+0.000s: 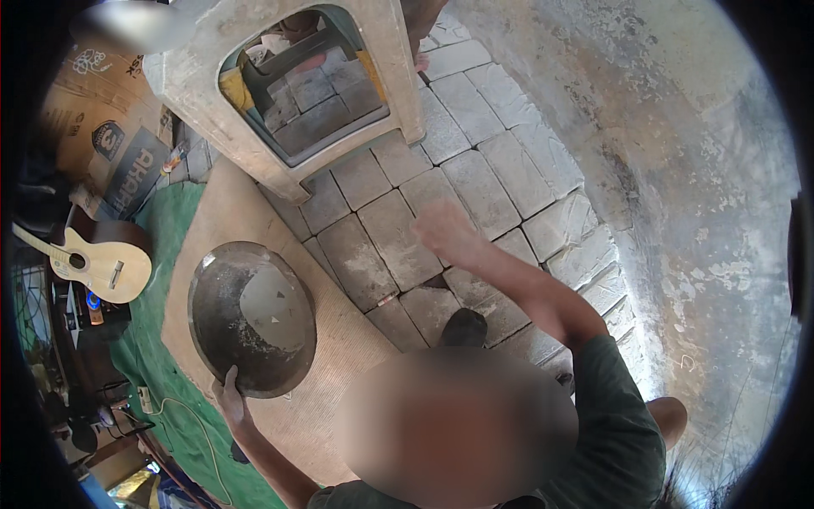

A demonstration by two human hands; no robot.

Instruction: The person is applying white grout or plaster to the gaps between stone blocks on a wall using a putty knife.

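A dark, round metal basin (212, 314) sits tilted over the tan mat, with a pale grey patch of material (275, 310) inside it. My left hand (229, 394) grips its near rim, the thumb over the edge and the fingers underneath. Stretched out above the grey paving blocks (373, 246) is my right hand (445, 231), its fingers curled closed. Whatever that hand may hold is hidden, and its outline is somewhat smeared.
Ahead stands a stained, pale stool-like frame (186, 76) with a large opening. Part of another person's leg (420, 30) shows beyond it. A guitar (106, 263) and cardboard (102, 127) lie left, by a green sheet (161, 339). A worn wall (678, 212) rises right.
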